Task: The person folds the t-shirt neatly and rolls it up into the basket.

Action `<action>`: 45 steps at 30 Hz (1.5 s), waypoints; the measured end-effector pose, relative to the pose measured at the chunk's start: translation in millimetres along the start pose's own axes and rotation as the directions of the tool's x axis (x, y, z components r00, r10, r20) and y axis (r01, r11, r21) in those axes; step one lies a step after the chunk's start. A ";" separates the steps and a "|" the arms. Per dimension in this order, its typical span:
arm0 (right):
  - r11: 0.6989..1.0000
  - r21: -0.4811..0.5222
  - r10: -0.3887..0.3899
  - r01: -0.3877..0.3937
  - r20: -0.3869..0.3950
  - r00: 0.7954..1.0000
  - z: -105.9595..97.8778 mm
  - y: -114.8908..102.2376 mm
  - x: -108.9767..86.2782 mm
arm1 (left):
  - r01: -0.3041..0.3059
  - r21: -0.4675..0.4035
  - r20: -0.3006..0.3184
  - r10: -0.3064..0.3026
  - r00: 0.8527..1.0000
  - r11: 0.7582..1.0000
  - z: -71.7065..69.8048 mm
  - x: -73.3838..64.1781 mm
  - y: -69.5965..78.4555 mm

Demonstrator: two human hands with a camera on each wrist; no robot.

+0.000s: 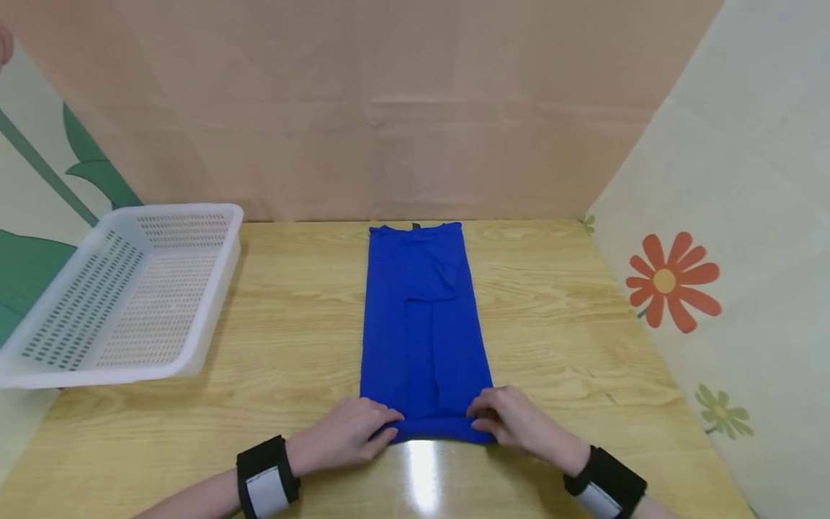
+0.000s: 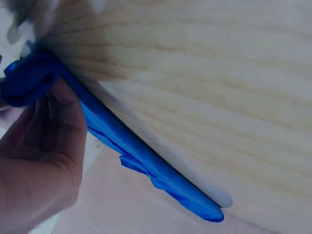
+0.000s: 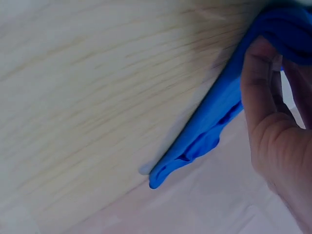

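A blue shirt (image 1: 418,324), folded into a long narrow strip, lies flat on the wooden table. Its near end is turned over into a small roll (image 1: 441,429). My left hand (image 1: 353,431) pinches the left end of that roll, thumb nearest me and fingers on the far side. At the opposite end, my right hand (image 1: 512,422) pinches the roll in the same way. Both wrist views show the rolled end (image 2: 31,80) standing up slightly in thick layers, while the rest of the cloth (image 3: 204,126) stretches away flat. Some fingertips are hidden by the cloth.
On the left of the table (image 1: 292,324) stands a white plastic basket (image 1: 217,310) with perforated sides and nothing in it. A pinkish-brown backdrop (image 1: 415,144) rises behind the table's far edge. To the right is a flower-printed panel (image 1: 746,180).
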State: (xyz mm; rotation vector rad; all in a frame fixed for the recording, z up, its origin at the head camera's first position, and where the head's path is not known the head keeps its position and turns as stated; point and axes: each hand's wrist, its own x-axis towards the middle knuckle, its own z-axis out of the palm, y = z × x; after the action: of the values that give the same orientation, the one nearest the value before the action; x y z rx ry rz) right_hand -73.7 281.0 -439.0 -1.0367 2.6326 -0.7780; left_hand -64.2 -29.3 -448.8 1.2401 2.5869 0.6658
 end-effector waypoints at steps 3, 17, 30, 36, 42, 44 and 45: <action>1.000 0.013 -0.010 0.011 -0.021 1.000 1.1 4.1 -0.4 | 0.055 -0.059 -0.023 -0.057 0.998 0.997 2.0 -0.1 -0.5; 0.996 -0.041 -0.084 0.082 -0.067 0.994 7.4 5.0 -9.5 | 0.271 -0.342 -0.037 -0.301 0.953 0.900 -2.3 6.8 -9.1; 0.971 0.029 0.237 -0.235 -0.072 0.969 -1.4 9.8 7.5 | 0.271 -0.303 -0.097 -0.313 0.945 0.913 -3.6 1.8 -14.4; 0.948 0.061 0.310 -0.313 0.059 0.949 -9.1 12.3 18.1 | 0.148 0.171 -0.168 -0.119 0.979 0.974 1.7 -2.2 -4.1; 0.945 -0.010 0.326 -0.326 0.068 0.943 -12.6 6.7 23.7 | -0.063 0.479 -0.166 0.160 0.973 0.876 6.0 -3.8 0.9; 0.964 -0.062 0.260 -0.258 0.032 0.965 -10.4 4.0 23.0 | -0.083 0.508 -0.166 0.192 0.967 0.857 7.2 -4.9 1.6; 0.975 -0.095 0.205 -0.203 0.008 0.979 -8.5 3.0 22.2 | -0.084 0.517 -0.164 0.195 0.967 0.852 7.7 -5.5 1.8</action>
State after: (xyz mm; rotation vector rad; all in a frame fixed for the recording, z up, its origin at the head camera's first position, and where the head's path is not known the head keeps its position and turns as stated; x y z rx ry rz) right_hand -94.8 271.1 -433.4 -0.7729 2.7271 -0.6029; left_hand -56.7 -30.1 -454.9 1.5946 2.9904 0.1280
